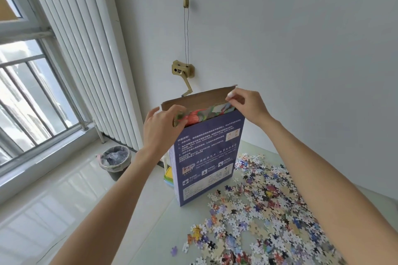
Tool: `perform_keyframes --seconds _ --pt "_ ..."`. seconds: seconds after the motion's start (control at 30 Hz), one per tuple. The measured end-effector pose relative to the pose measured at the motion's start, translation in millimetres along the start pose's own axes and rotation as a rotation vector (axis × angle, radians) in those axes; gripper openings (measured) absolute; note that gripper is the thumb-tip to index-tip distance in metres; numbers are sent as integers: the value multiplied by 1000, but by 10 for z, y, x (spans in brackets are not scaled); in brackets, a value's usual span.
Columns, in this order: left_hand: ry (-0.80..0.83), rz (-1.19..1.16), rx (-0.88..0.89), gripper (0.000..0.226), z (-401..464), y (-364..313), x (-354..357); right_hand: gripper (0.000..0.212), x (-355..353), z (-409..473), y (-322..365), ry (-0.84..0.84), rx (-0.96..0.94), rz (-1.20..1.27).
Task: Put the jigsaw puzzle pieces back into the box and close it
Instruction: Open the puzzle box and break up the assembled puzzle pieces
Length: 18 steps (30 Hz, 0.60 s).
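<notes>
A tall purple puzzle box stands upright on the table, its brown top flap raised and a colourful printed sheet showing inside the opening. My left hand grips the box's upper left corner, fingers curled over the rim. My right hand pinches the right end of the top flap. Many loose jigsaw pieces lie scattered on the table to the right of and in front of the box.
A lined waste bin stands on the floor left of the table, below a white radiator and a window. A gold hand crank is mounted on the wall behind the box. A small yellow-green item sits behind the box.
</notes>
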State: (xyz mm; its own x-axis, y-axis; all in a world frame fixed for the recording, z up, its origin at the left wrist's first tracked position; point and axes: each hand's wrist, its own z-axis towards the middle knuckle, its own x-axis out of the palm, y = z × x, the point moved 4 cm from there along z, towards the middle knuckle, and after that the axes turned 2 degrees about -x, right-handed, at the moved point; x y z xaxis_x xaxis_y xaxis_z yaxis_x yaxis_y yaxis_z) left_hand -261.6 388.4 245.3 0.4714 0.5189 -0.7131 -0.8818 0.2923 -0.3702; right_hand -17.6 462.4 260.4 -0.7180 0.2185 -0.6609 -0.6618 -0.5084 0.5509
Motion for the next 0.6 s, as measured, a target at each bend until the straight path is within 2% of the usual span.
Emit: perform_keyframes --seconds 0.13,0.27,0.6 --pt "92 81 67 29 -46 -17 49 11 87 -12 -45 105 -47 -220" --pt "187 178 127 27 -104 -38 132 14 170 -90 -69 216 -17 -219" --pt "79 195 226 22 -177 -99 122 16 210 -242 -40 236 -81 -235"
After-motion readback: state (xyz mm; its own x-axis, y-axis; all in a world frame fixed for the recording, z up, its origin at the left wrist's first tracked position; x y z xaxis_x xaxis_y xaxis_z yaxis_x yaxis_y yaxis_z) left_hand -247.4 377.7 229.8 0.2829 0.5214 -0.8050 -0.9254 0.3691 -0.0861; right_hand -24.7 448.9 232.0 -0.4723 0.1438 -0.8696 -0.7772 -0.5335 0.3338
